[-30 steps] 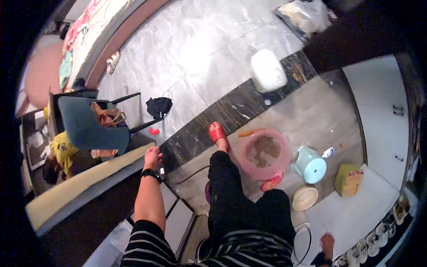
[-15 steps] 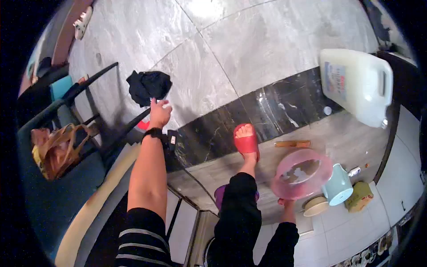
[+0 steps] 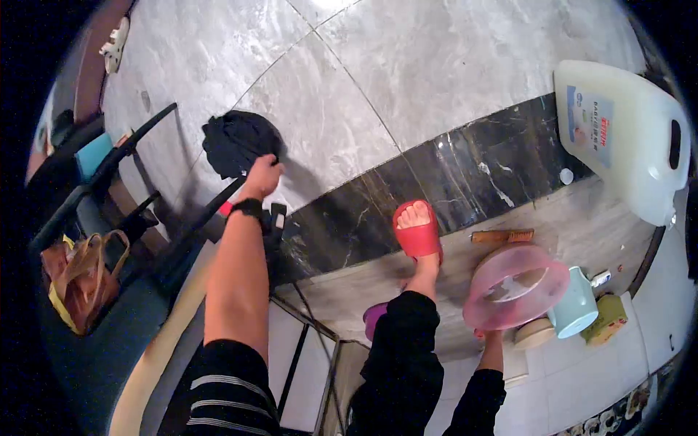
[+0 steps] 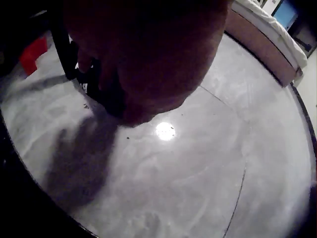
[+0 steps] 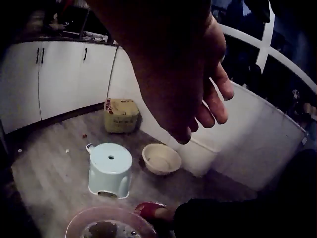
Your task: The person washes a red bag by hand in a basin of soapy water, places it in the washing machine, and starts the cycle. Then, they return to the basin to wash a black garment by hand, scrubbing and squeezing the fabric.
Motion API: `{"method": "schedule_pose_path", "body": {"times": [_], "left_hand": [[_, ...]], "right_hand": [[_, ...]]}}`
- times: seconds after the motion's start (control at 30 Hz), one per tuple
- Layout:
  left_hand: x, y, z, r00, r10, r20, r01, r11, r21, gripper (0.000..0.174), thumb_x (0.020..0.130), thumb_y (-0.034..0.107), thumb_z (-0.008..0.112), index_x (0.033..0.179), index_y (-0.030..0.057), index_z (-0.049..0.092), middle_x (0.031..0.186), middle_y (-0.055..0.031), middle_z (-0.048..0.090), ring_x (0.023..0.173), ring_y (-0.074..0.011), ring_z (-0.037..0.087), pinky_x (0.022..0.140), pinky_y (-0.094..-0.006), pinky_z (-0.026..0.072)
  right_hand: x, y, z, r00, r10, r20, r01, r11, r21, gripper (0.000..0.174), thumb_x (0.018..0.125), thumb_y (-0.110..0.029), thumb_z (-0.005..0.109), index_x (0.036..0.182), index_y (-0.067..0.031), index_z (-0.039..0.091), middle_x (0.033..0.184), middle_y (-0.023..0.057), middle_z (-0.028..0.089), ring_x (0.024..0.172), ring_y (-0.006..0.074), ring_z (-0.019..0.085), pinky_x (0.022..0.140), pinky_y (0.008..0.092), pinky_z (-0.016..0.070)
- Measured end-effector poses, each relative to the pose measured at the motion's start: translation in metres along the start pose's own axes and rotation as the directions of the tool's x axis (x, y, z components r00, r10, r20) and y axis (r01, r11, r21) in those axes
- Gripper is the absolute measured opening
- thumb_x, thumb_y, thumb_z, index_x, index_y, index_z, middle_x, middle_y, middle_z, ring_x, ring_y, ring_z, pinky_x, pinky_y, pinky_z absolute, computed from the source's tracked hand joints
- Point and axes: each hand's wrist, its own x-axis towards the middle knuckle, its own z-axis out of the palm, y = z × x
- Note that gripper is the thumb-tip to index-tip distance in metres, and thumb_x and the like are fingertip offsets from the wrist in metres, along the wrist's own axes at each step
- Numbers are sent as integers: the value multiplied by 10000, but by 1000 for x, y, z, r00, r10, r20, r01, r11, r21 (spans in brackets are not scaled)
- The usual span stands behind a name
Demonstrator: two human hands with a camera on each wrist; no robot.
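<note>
At the near edge of a crumpled black cloth (image 3: 238, 144) on the grey tiled floor, my left hand (image 3: 263, 176) grips a fold with curled fingers. From the left wrist view, the back of that hand covers most of the cloth, leaving a dark bit with white marks by the fingers. My right hand (image 5: 185, 84) hangs in the air with loosely bent fingers and holds nothing. Below it stand a light blue stool (image 5: 110, 161), a cream basin (image 5: 162, 158) and a pink basin (image 5: 79, 221) with liquid in it.
A thin dark chair leg (image 3: 196, 218) reaches close to the cloth, beside a small red piece (image 3: 226, 209). A brown comb (image 3: 502, 236) lies near the pink basin. Farther right is a large white jug (image 3: 618, 138). My red-slippered foot (image 3: 418, 229) is by the dark stone strip (image 3: 349, 196).
My left hand has reached forward and down from beside the chair to the black cloth and now grips its edge. The head view has moved closer to the floor.
</note>
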Motion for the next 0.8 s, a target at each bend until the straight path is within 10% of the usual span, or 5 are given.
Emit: {"method": "schedule_pose_path", "body": {"times": [0.2,0.37,0.43,0.63,0.8], "left_hand": [[-135,82,-5,965,68,-255,-217,753,-621,320,947,187,501,1170,-21,601,1140,-54,622,1096,-139,531,970,-262,370],[-285,170,-31,976,218,-27,-168,664,-728,347,954,266,517,1097,-30,626,1105,-48,610,1070,-152,524,972,-287,361],[-339,219,-32,925,354,136,-189,741,-645,372,918,314,550,989,-39,642,1000,-90,623,1000,-185,558,890,-309,415],[-407,355,40,372,693,617,-424,719,-551,203,906,119,551,1002,-26,656,884,-126,624,800,-245,586,744,-336,469],[-400,408,163,456,577,677,-457,805,-378,215,916,132,548,1052,-25,604,935,-157,626,876,-263,599,811,-333,463]], "right_hand": [[65,7,21,980,-197,8,196,979,63,235,900,-311,587,973,-87,581,752,63,618,559,164,592,406,294,448],[-4,-100,78,801,-581,142,580,813,53,279,900,-255,605,1070,-35,588,869,59,624,755,138,606,625,271,493],[17,-118,90,695,-691,198,690,718,84,256,902,-218,606,1053,-12,618,896,47,625,830,117,584,713,259,479],[50,-176,126,442,-882,163,819,471,327,329,907,-249,602,1115,6,596,1033,123,652,953,207,617,864,338,485],[140,-187,154,358,-934,13,856,334,395,284,909,-231,599,1080,-5,599,906,112,668,829,190,647,755,322,515]]}}
